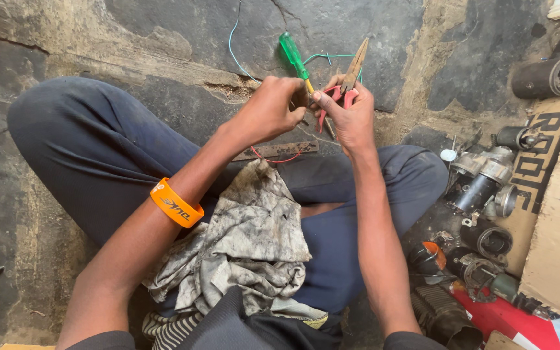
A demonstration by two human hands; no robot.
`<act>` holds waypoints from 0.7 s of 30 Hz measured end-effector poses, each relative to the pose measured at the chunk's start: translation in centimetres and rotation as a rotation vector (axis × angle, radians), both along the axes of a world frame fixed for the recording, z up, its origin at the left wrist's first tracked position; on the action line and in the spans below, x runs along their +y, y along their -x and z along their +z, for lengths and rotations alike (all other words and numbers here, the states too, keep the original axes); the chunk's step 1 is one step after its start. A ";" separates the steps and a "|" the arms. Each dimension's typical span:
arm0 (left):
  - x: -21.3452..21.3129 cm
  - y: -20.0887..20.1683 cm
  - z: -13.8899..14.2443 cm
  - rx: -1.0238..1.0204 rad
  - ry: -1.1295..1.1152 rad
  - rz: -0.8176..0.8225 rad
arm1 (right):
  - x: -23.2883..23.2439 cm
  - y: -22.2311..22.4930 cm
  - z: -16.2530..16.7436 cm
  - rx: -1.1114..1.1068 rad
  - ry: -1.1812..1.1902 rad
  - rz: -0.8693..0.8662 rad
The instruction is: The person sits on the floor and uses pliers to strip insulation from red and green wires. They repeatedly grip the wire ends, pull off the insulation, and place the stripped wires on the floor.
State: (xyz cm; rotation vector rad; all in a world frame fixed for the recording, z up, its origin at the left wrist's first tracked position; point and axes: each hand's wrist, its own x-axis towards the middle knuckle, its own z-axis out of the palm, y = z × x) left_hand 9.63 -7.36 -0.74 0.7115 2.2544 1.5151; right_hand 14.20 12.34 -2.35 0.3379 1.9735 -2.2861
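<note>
Greasy rag (254, 240) on the lap, then the left hand (270, 107) pinching a green screwdriver (295, 58), shaft tilted up-left, touching the right hand (351, 116) clamped on red pliers (348, 84), tips pointing up, motor parts (484, 185) at right.

Green-handled screwdriver (291, 52), red-handled pliers (345, 91), orange wristband (176, 203), navy trousers (98, 149), stained grey rag (254, 240).

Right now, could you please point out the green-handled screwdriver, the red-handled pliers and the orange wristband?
green-handled screwdriver (291, 52): head view, on its green handle.
red-handled pliers (356, 63): head view, on the metal jaws.
orange wristband (175, 203): head view, on the band's outer face.
</note>
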 end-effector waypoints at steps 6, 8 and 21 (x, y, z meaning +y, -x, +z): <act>0.0 -0.2 -0.2 0.035 0.004 0.018 | -0.4 0.2 0.0 0.022 -0.034 0.015; 0.1 -0.3 -0.5 0.121 0.030 0.032 | -0.6 0.2 0.0 0.042 -0.071 0.022; -0.9 0.5 -0.7 -0.333 0.011 0.006 | -1.5 -0.5 0.5 0.059 -0.082 0.062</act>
